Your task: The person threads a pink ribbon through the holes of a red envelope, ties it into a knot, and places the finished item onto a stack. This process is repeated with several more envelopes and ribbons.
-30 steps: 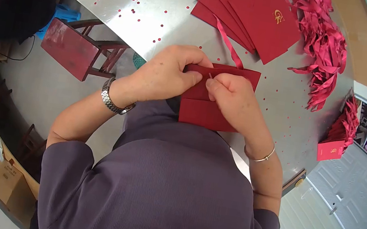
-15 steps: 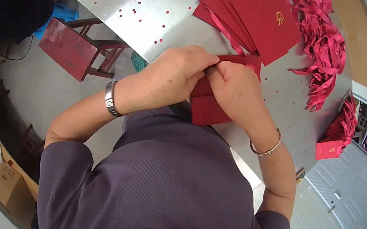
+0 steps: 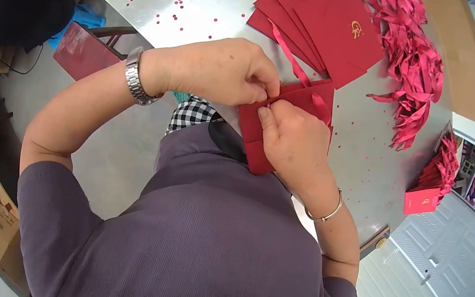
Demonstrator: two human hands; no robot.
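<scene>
Left hand (image 3: 231, 73), fingertips nearly together, works at the upper edge of the bag (image 3: 256, 156), by the table (image 3: 353, 161); ribbon (image 3: 296, 69) crosses it. Right hand (image 3: 299, 141) pinches there, catch unclear. Apparently ribbon-fitting; next calls for steadying the edge.

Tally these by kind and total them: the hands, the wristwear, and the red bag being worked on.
Hands (left hand, right hand): 2
Wristwatch: 1
Bangle: 1
Red bag: 1
Total: 5
</scene>
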